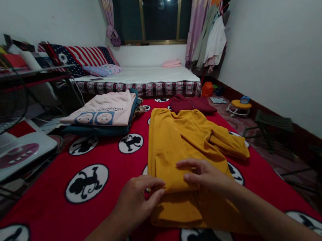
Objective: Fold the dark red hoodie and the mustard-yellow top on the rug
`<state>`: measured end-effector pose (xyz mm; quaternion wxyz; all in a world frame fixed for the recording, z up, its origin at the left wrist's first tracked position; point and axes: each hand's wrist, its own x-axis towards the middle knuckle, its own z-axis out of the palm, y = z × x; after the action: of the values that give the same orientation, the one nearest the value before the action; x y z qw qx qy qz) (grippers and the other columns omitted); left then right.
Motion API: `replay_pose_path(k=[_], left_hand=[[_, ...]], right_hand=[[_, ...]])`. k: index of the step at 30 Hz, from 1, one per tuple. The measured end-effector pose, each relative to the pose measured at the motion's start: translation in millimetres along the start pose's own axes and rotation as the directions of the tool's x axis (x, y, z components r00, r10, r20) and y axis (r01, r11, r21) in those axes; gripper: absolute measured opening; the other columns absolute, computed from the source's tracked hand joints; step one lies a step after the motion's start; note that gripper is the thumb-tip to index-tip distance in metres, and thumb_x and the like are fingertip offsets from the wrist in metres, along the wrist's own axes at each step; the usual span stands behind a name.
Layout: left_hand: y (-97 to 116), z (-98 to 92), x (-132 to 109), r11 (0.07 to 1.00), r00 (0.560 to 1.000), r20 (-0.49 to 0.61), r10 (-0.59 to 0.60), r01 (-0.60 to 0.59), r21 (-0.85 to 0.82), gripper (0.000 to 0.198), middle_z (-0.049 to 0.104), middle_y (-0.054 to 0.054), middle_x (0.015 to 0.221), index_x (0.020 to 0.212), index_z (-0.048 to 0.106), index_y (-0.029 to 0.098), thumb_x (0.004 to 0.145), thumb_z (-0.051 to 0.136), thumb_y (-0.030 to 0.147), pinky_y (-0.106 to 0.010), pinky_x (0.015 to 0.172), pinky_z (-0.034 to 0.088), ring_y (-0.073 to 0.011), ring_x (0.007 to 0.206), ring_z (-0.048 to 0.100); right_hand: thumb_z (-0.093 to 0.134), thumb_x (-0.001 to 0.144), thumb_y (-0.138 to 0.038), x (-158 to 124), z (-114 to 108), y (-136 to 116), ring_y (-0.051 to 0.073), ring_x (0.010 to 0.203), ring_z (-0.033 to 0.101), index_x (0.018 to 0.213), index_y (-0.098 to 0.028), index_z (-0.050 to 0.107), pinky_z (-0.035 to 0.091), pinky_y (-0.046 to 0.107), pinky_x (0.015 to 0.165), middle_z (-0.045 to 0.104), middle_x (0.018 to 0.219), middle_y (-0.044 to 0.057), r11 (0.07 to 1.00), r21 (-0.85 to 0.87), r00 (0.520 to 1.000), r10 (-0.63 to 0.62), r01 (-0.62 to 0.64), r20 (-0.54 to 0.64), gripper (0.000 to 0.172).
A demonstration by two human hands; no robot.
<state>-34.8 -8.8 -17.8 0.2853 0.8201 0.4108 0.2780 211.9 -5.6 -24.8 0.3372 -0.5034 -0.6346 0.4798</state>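
Note:
A mustard-yellow long-sleeved garment (191, 132) lies spread on a red blanket. Its left side is folded inward, and one sleeve lies lengthwise over the body. The other sleeve sticks out to the right. My left hand (138, 199) pinches the left edge of the folded sleeve's lower end between thumb and fingers. Over the same sleeve end, my right hand (203, 175) rests with thumb and fingers stretched out and apart, touching the cloth. Part of the garment's lower right is hidden under my right forearm.
Left of the garment is a stack of folded clothes, a pale pink printed top (107, 108) uppermost. A folded dark red garment (191, 103) lies behind. The red blanket (118, 217) has monkey prints. A fan (16, 155) stands left; a yellow stool (240, 103) and a dark folding stool (274, 121) stand right.

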Motion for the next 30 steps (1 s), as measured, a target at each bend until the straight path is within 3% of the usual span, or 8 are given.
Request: replay_pose_path(k=[4, 9, 11, 15, 18, 22, 27, 30], left_hand=[[8.9, -4.1, 0.6, 0.973, 0.999, 0.028, -0.023, 0.016, 0.229, 0.015, 0.07, -0.002, 0.083, 0.087, 0.073, 0.024, 0.085, 0.06, 0.031, -0.027, 0.068, 0.048, -0.0182, 0.077, 0.065], [17.7, 18.7, 50.3, 0.973, 0.974, -0.047, 0.221, -0.217, 0.078, 0.029, 0.066, -0.007, 0.112, 0.113, 0.064, 0.019, 0.091, 0.047, 0.018, -0.028, 0.091, 0.049, -0.0171, 0.103, 0.061], [7.4, 36.6, 76.2, 0.97, 0.972, -0.057, 0.228, -0.222, 0.099, 0.039, 0.057, -0.011, 0.13, 0.129, 0.054, 0.014, 0.092, 0.042, 0.017, -0.032, 0.103, 0.043, -0.019, 0.12, 0.053], [-29.0, 67.1, 112.0, 0.95, 0.996, -0.057, 0.074, -0.053, 0.309, 0.047, 0.039, -0.018, 0.147, 0.14, 0.041, 0.008, 0.094, 0.037, 0.021, -0.041, 0.112, 0.033, -0.0238, 0.137, 0.036], [-45.5, 76.2, 116.9, 0.893, 0.996, -0.039, 0.08, -0.054, 0.447, 0.047, 0.033, -0.015, 0.151, 0.14, 0.044, 0.016, 0.095, 0.041, 0.029, -0.047, 0.114, 0.027, -0.0271, 0.14, 0.03], [-45.7, 76.6, 110.9, 0.853, 0.993, -0.017, 0.113, -0.088, 0.515, 0.047, 0.03, -0.013, 0.153, 0.141, 0.044, 0.022, 0.096, 0.041, 0.033, -0.046, 0.114, 0.027, -0.0275, 0.14, 0.029], [-44.9, 78.6, 109.0, 0.843, 0.99, -0.034, 0.133, -0.095, 0.53, 0.049, 0.03, -0.014, 0.153, 0.142, 0.042, 0.021, 0.095, 0.041, 0.036, -0.047, 0.113, 0.027, -0.0284, 0.14, 0.029], [-45.9, 80.8, 109.7, 0.847, 0.99, -0.049, 0.136, -0.09, 0.524, 0.048, 0.031, -0.013, 0.153, 0.14, 0.044, 0.022, 0.094, 0.043, 0.036, -0.047, 0.112, 0.028, -0.0285, 0.14, 0.031]], right_hand=[[0.058, 0.079, -0.025, 3.2, 6.4, 6.2, 0.02, 0.086, 0.064, 0.106, -0.016, 0.067, 0.049, 0.033, 0.077, 0.07, 0.101, 0.009, 0.924, -0.382, 0.99, -0.07, 0.018, -0.121, 0.03], [0.051, 0.085, -0.02, 13.6, 26.6, 11.2, 0.021, 0.082, 0.063, 0.099, -0.018, 0.064, 0.044, 0.03, 0.07, 0.069, 0.092, 0.008, 0.686, -0.725, 0.967, -0.222, 0.062, -0.127, 0.019], [0.046, 0.088, -0.019, 14.8, 33.8, 15.3, 0.021, 0.076, 0.063, 0.097, -0.017, 0.062, 0.043, 0.029, 0.065, 0.068, 0.09, 0.009, 0.65, -0.758, 0.958, -0.25, 0.057, -0.142, 0.018], [0.043, 0.091, -0.02, 12.6, 36.8, 24.5, 0.021, 0.079, 0.063, 0.099, -0.019, 0.061, 0.044, 0.029, 0.067, 0.066, 0.09, 0.008, 0.674, -0.732, 0.94, -0.305, 0.1, -0.152, 0.019], [0.045, 0.09, -0.017, 10.7, 35.5, 29.7, 0.02, 0.087, 0.064, 0.106, -0.021, 0.059, 0.046, 0.029, 0.075, 0.067, 0.095, 0.007, 0.746, -0.647, 0.922, -0.346, 0.158, -0.173, 0.022], [0.051, 0.086, -0.016, 7.0, 35.2, 28.7, 0.02, 0.092, 0.063, 0.108, -0.022, 0.059, 0.047, 0.031, 0.08, 0.067, 0.1, 0.005, 0.788, -0.591, 0.922, -0.341, 0.174, -0.183, 0.024], [0.052, 0.087, -0.02, -6.3, -8.4, 17.7, 0.015, 0.077, 0.062, 0.111, -0.022, 0.057, 0.049, 0.028, 0.072, 0.064, 0.104, 0.005, 0.801, -0.585, 0.886, -0.357, 0.127, -0.296, 0.024], [0.049, 0.088, -0.025, -16.8, -65.9, 18.9, 0.017, 0.081, 0.062, 0.11, -0.023, 0.059, 0.048, 0.03, 0.073, 0.06, 0.114, 0.008, 0.664, -0.74, 0.806, -0.377, -0.107, -0.455, 0.024]])
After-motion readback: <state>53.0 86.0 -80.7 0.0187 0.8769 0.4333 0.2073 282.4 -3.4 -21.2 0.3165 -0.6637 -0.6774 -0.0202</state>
